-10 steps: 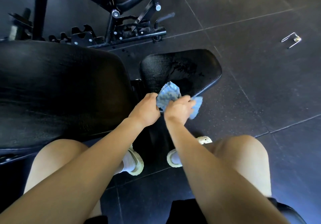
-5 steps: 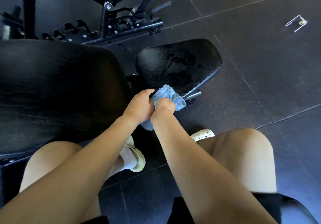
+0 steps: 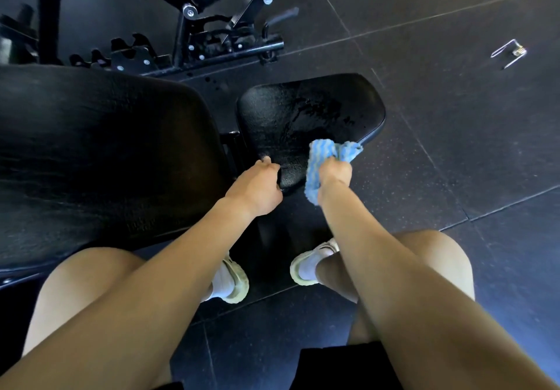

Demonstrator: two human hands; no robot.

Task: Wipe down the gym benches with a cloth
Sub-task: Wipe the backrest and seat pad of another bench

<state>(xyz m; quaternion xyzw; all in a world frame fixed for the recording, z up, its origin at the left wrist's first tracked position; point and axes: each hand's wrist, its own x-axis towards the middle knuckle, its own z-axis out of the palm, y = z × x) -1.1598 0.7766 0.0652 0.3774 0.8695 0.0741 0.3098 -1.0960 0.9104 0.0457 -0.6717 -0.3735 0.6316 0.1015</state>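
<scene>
Black vinyl back pad point(image 3: 106, 153) lies left of the smaller, wet-streaked seat pad point(image 3: 309, 111). Left hand point(image 3: 256, 189), off the cloth point(image 3: 313, 174) since a second ago, curls over that pad's near corner; right hand point(image 3: 335, 173) alone clutches the blue cloth at its near edge, poised to wipe

A metal clip point(image 3: 509, 53) lies on the dark floor tiles point(image 3: 454, 123) — well apart from the pale shoes point(image 3: 238, 283) with white socks.

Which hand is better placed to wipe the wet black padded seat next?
Right. The right hand grips the blue striped cloth at the near edge of the black padded seat. The left hand holds no cloth and only grips that edge.
</scene>
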